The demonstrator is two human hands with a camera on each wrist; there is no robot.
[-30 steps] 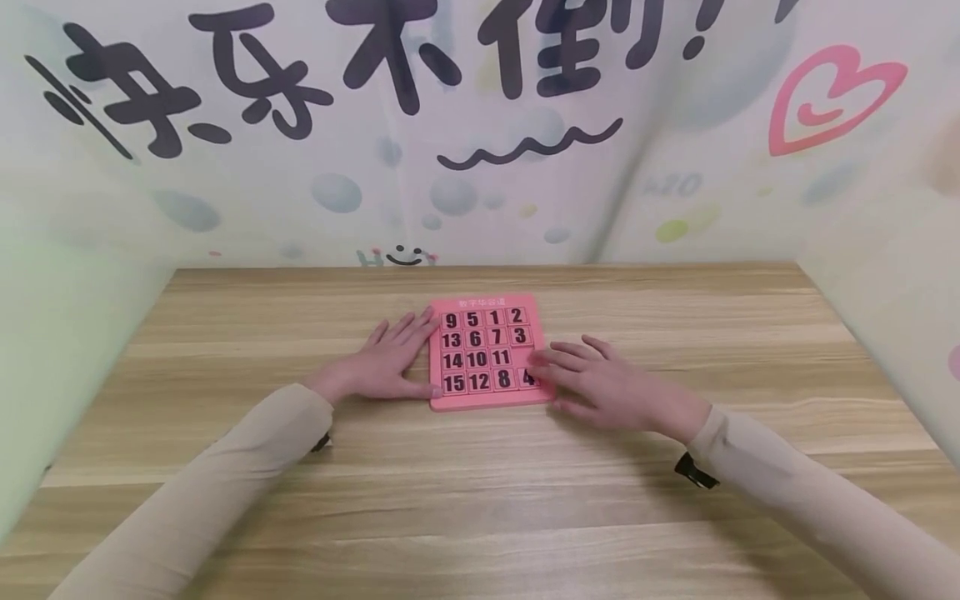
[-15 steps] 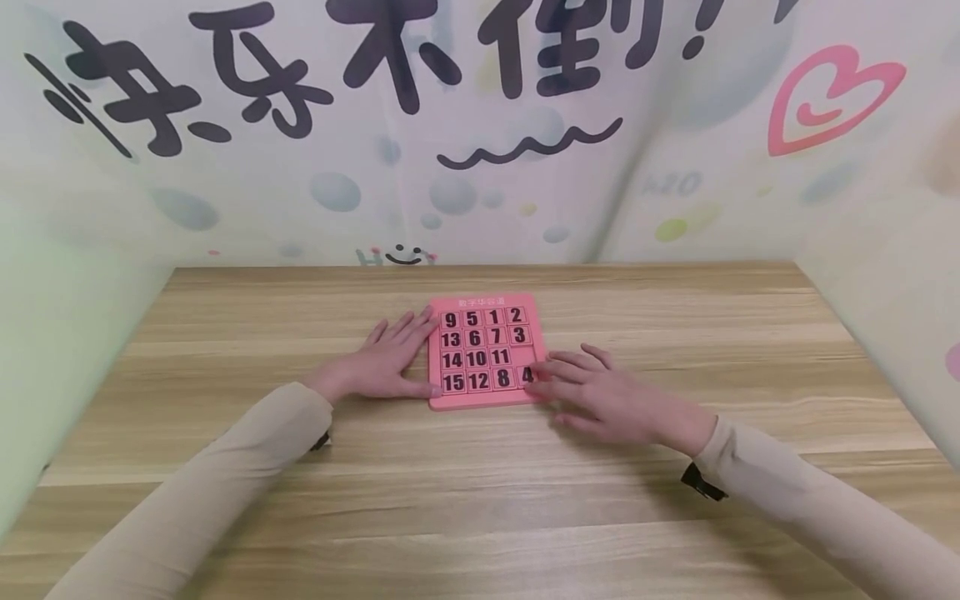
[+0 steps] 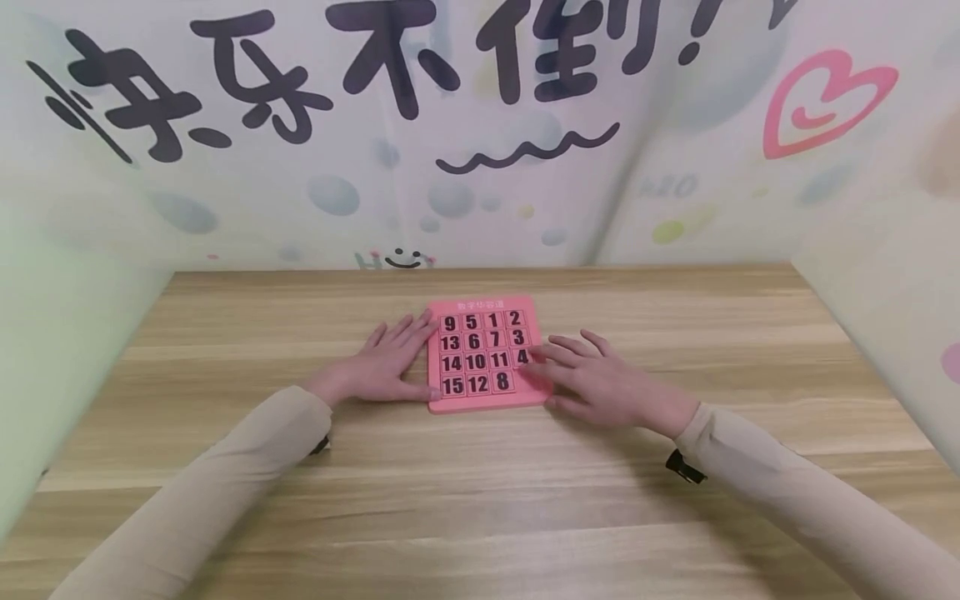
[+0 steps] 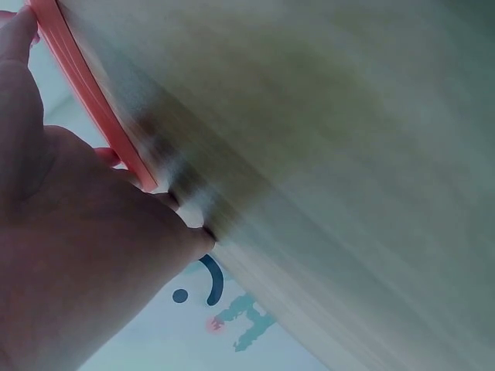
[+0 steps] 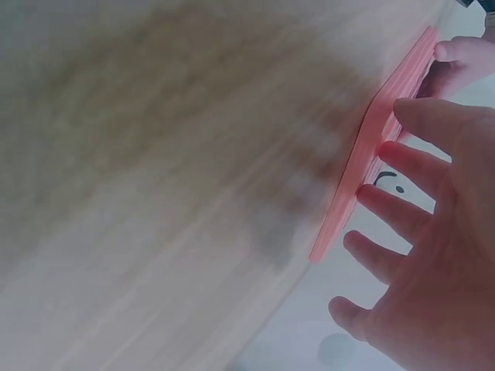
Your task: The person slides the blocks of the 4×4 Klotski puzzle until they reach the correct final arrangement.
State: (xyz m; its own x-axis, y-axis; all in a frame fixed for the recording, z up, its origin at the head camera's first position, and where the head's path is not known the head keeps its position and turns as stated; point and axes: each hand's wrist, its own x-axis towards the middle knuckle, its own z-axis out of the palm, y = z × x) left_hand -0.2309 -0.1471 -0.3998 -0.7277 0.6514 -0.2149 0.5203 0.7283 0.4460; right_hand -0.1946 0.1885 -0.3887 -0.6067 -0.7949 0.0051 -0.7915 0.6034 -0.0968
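Note:
A pink number sliding puzzle (image 3: 487, 403) lies flat on the wooden table, its numbered tiles in a square frame. The left hand (image 3: 378, 365) rests on the puzzle's left side, fingers extended, with the thumb at the near left corner. In the left wrist view, thumb and a fingertip touch the pink edge (image 4: 93, 100). From the right, the right hand (image 3: 611, 385) reaches over the frame with spread fingers, fingertips on or beside the 4 tile (image 3: 522, 357), partly covering it. Below that tile is a vacant slot, right of the 8 tile (image 3: 502, 382).
The wooden table (image 3: 450, 517) extends around the puzzle and ends at a printed wall (image 3: 480, 217) with large black characters. Beige sleeves cover both arms, and a dark strap (image 3: 686, 467) shows under the right wrist.
The 4 tile has slid away from the person, from the near right corner into the vacant slot above. The right hand drew back slightly, then moved forward with it. The left hand stays put.

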